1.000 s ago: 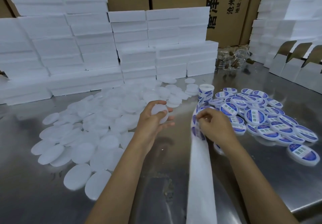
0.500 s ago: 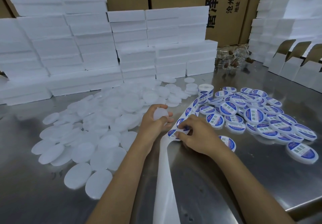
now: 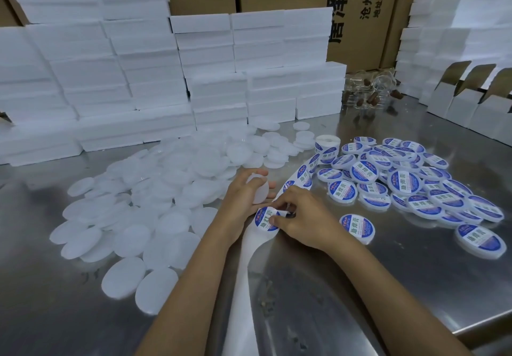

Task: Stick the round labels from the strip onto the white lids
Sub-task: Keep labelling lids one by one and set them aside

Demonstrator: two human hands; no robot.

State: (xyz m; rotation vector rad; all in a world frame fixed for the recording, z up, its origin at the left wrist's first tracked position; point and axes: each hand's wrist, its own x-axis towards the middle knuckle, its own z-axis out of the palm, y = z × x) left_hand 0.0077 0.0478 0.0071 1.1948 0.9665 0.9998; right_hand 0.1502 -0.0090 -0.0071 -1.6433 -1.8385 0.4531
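My left hand (image 3: 243,198) grips a plain white lid (image 3: 259,191), held on edge above the steel table (image 3: 360,286). My right hand (image 3: 300,217) pinches a round blue-and-white label (image 3: 266,218) at the bend of the label strip (image 3: 303,174), where the label lifts off its backing. The strip runs from a small roll (image 3: 327,146) toward me, and its bare white backing (image 3: 243,286) trails down to the table's near edge. A heap of plain white lids (image 3: 155,203) lies left of my hands. Several labelled lids (image 3: 410,186) lie to the right.
Stacks of white foam slabs (image 3: 155,78) wall off the back and the right side. Brown cartons (image 3: 360,9) stand behind them. Clear bottles with brown stoppers (image 3: 368,92) lie at the back right. Open white cardboard boxes (image 3: 471,101) line the right edge.
My right hand has drawn the strip left and toward me, close to my left hand, and now peels a label at the bend. The left hand still holds the lid, a little lower.
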